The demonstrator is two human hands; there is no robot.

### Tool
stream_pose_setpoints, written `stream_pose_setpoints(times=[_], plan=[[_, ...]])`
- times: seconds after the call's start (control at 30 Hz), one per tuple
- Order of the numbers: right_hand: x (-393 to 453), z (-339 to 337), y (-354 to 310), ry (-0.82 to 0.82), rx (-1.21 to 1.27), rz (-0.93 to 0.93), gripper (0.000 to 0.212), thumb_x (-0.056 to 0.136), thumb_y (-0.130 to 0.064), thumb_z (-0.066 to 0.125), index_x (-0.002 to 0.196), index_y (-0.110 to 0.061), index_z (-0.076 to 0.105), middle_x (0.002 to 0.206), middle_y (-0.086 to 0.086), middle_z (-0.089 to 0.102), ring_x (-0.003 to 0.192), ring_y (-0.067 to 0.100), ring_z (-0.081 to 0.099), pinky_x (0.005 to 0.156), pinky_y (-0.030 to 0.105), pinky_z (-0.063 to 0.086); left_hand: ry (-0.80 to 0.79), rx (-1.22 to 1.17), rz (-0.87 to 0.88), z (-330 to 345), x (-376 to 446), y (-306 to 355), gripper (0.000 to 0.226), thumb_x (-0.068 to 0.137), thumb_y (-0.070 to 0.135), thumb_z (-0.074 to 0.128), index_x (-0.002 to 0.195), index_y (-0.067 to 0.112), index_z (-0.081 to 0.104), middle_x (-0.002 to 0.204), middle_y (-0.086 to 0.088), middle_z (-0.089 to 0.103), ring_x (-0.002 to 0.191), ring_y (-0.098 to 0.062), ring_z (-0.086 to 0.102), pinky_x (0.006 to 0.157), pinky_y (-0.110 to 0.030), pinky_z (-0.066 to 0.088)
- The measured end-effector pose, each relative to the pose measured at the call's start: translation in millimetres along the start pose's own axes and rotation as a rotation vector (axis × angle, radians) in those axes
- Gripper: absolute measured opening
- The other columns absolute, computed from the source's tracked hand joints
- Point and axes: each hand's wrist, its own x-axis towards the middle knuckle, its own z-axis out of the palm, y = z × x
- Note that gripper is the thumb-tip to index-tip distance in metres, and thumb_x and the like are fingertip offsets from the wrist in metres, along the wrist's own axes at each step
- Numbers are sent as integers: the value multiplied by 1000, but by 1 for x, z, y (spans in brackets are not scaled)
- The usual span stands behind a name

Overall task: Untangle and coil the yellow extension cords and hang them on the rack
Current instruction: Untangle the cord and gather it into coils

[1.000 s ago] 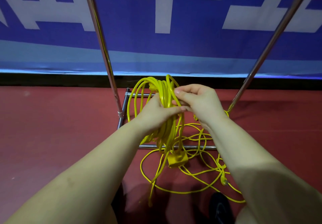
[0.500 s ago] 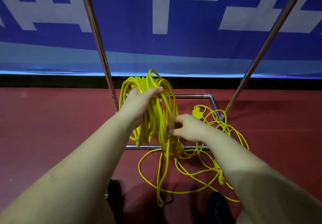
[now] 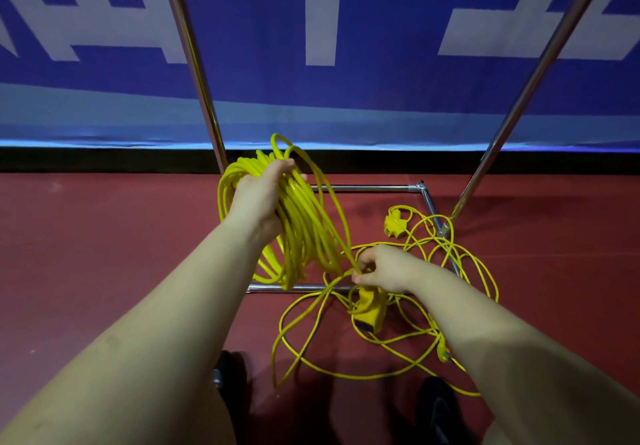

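L hand [image 3: 258, 199] grips the cord coil [image 3: 304, 233], hanging long-axis down; R hand [image 3: 384, 268] pinches the loose strand [image 3: 341, 237] below-right, nearer the floor tangle [image 3: 460, 271].

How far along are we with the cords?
Partly done. The left hand holds a coil of many loops. The right hand pinches the next strand near a socket block. Loose tangle and another socket block remain on the floor; nothing visibly hangs on the rack.

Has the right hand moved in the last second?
Yes. The right hand has dropped from beside the coil down toward the rack's near floor bar, pinching a strand.
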Motion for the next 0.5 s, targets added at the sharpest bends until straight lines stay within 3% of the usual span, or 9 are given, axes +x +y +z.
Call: stream_pose_setpoints(times=[0.1, 0.2, 0.33, 0.43, 0.5], plan=[[-1, -2, 4, 121, -108, -28, 22, 85, -35, 64, 76, -15, 64, 84, 2, 49, 87, 24, 51, 73, 27, 38, -5, -79, -43, -2, 5, 0, 17, 89, 13, 57, 74, 7, 62, 57, -4, 63, 50, -14, 62, 52, -26, 53], [-11, -14, 4, 219, -2, -39, 19, 87, -32, 62, 78, -16, 65, 75, -2, 50, 83, 22, 53, 69, 28, 36, 9, -119, -32, -6, 9, 5, 15, 88, 11, 58, 74, 7, 63, 57, -2, 64, 52, -13, 61, 54, -26, 53], [-18, -25, 13, 202, 33, -14, 31, 90, -33, 57, 65, -19, 47, 63, -2, 45, 71, 20, 45, 62, 29, 32, 40, -108, 38, -5, 9, 10, 14, 88, 7, 60, 75, 3, 60, 53, -5, 65, 48, -16, 63, 55, -30, 55], [-18, -24, 20, 178, 50, 18, 28, 91, -34, 56, 69, -16, 52, 73, 4, 61, 75, 25, 55, 67, 32, 43, 29, -69, 79, -5, 9, 7, 11, 88, 8, 62, 80, 1, 60, 54, -7, 65, 52, -18, 65, 55, -34, 57], [-20, -26, 21, 184, 60, 11, 27, 90, -35, 57, 69, -18, 54, 69, 3, 57, 70, 23, 52, 64, 31, 40, 1, -92, 48, -7, 11, 8, 12, 89, 11, 62, 81, 2, 61, 57, -7, 66, 55, -19, 66, 54, -36, 58]])
